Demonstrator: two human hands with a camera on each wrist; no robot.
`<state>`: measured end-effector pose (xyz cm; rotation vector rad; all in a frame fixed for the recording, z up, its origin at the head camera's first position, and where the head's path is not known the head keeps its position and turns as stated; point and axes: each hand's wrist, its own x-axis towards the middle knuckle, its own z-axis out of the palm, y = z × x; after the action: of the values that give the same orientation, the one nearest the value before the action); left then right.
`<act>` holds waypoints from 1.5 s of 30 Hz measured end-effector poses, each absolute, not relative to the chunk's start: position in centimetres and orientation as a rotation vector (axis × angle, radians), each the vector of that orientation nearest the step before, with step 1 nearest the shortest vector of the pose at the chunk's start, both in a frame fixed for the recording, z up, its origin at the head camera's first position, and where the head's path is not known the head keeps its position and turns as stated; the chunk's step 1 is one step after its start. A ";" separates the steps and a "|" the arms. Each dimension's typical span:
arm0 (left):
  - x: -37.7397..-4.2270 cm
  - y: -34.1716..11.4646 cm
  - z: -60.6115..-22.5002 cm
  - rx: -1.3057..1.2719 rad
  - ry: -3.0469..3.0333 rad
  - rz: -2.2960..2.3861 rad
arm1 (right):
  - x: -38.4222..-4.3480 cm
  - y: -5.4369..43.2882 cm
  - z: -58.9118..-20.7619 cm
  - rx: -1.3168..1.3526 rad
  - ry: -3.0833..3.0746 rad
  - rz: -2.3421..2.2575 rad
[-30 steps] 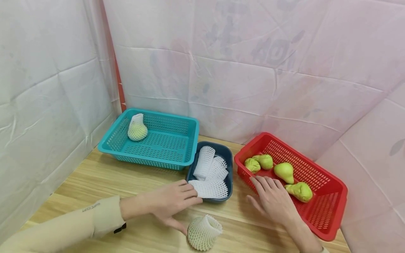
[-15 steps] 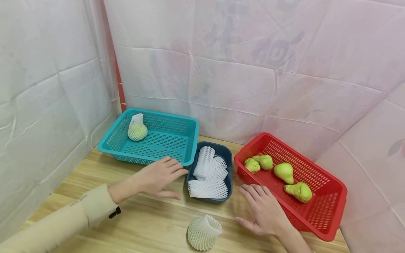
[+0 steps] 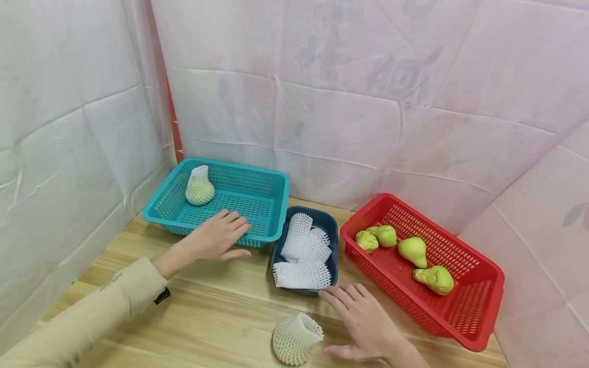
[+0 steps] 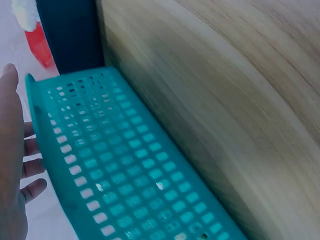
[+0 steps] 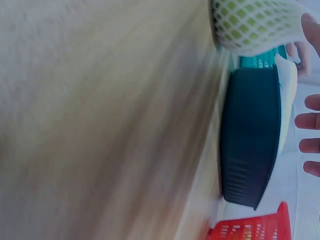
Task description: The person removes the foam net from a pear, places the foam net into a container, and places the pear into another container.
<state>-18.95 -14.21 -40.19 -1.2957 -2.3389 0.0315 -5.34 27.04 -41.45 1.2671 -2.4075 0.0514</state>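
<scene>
My left hand (image 3: 215,239) hovers at the front rim of the teal basket (image 3: 269,204), fingers extended and holding nothing. In the left wrist view its fingers (image 4: 33,169) show beside that rim. Inside the basket sits a pear in a white foam net (image 3: 200,188). My right hand (image 3: 363,322), fingers spread and holding nothing, is over the table, just right of a second netted pear (image 3: 294,341). That pear stands on the wood with its net's end open at the top; in the right wrist view its net (image 5: 255,22) shows green through the mesh.
A dark blue tray (image 3: 335,240) with several white foam nets (image 3: 301,276) stands between the baskets. At right, a red basket (image 3: 478,301) holds several green pears (image 3: 412,250). White sheeting (image 3: 285,117) rises behind and along both sides of the wooden table (image 3: 221,312).
My left hand has moved away from the netted pear, up and left to the teal basket. My right hand has come from the red basket's edge, down and left toward that pear.
</scene>
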 end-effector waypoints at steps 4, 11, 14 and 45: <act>-19.6 -14.8 -40.7 -1.282 -2.340 0.052 | -5.2 26.3 -42.1 1.317 -2.379 0.055; -20.2 -15.3 -41.2 -1.272 -2.364 0.122 | -4.9 25.2 -42.5 1.384 -2.441 0.061; -20.3 -15.5 -41.4 -1.270 -2.374 0.165 | -4.9 24.8 -42.7 1.415 -2.452 0.073; -20.7 -15.6 -42.3 -1.257 -2.284 0.245 | -5.2 22.1 -44.7 1.561 -2.440 0.243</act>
<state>-20.74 -15.64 -42.27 -1.2565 -2.2841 0.2447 -5.24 22.09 -44.70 1.5608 -2.4397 0.2426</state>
